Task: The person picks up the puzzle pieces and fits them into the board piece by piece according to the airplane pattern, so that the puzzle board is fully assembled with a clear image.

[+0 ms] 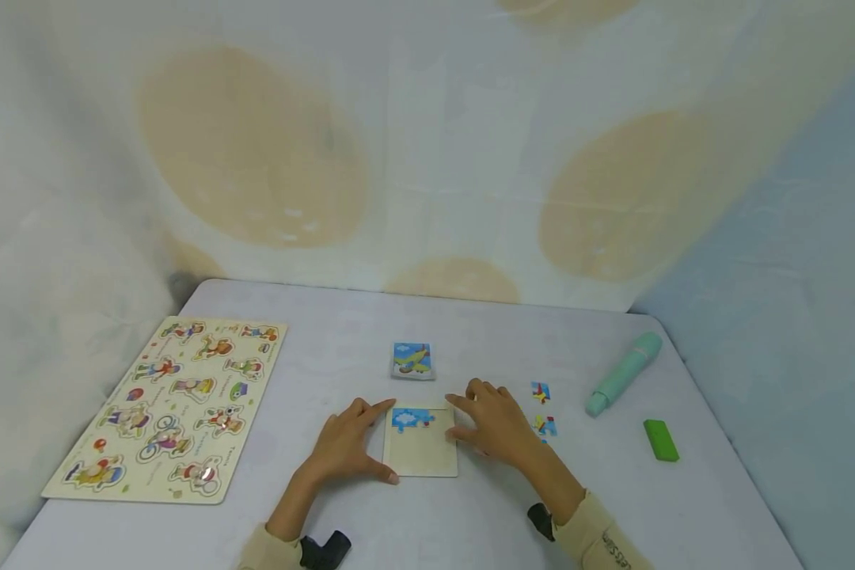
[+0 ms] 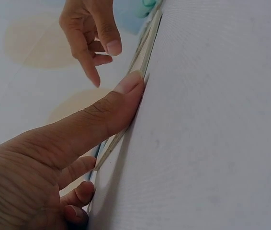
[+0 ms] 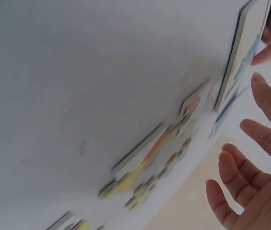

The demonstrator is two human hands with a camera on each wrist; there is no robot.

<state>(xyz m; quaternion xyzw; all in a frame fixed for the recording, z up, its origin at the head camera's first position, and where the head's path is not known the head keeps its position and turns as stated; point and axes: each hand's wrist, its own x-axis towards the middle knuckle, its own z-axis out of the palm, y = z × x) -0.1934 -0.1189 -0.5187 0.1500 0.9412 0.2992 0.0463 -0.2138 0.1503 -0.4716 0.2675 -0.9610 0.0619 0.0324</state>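
A small cream puzzle board (image 1: 422,455) lies flat on the table in the head view. Joined blue puzzle pieces (image 1: 408,418) sit along its upper left edge. My left hand (image 1: 349,442) holds the board by its left side, index finger at the top edge and thumb (image 2: 121,98) at the bottom edge. My right hand (image 1: 495,423) hovers by the board's right edge; its fingers (image 3: 238,175) are spread and loosely bent, with nothing between them. Right of that hand lie loose puzzle pieces (image 1: 541,392), coloured blue, red and yellow; part of this group is hidden behind the hand.
A picture card stack or box (image 1: 412,361) with a yellow aeroplane lies behind the board. A large picture puzzle board (image 1: 174,404) takes up the table's left. On the right are a mint-green cylinder (image 1: 624,374) and a green block (image 1: 660,440). Cloth walls (image 1: 456,198) surround the table.
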